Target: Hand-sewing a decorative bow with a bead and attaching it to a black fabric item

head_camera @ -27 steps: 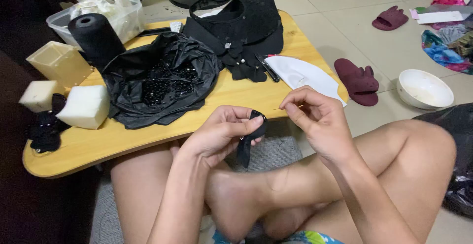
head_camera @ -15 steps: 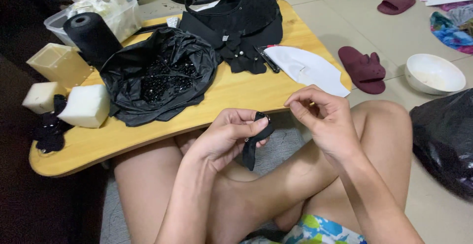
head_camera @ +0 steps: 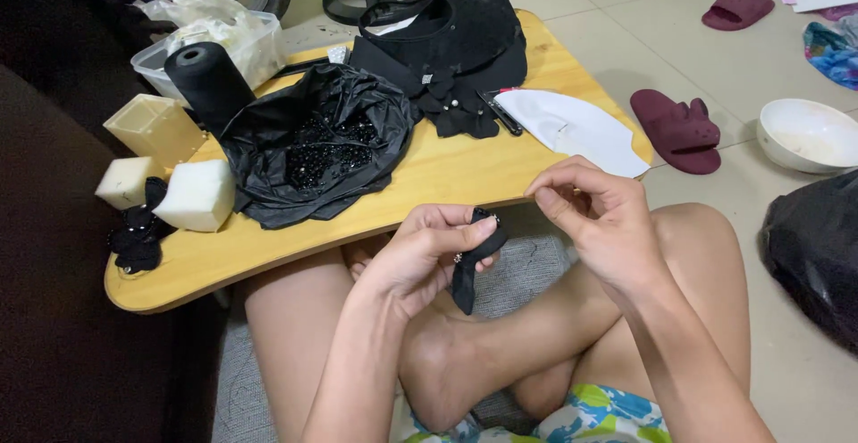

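My left hand [head_camera: 420, 255] holds a small black fabric piece [head_camera: 472, 260] with a shiny bead on it, just below the front edge of the low wooden table [head_camera: 429, 179]. My right hand [head_camera: 594, 215] is close to the right of it, thumb and forefinger pinched together as if on a needle or thread, which is too fine to see. Both hands hover over my crossed bare legs. On the table lies an open black plastic bag [head_camera: 313, 143] full of black beads.
On the table: a black thread cone [head_camera: 207, 81], foam blocks [head_camera: 195, 194], black hat-like fabric pieces [head_camera: 456, 45], a white curved piece [head_camera: 572, 126], a clear tub [head_camera: 241, 36]. On the floor to the right: maroon slippers [head_camera: 677, 130], a white bowl [head_camera: 809, 135], a black bag [head_camera: 813, 246].
The view has shifted slightly. My right hand has drawn a little away to the right from the fabric piece; my left hand keeps its hold.
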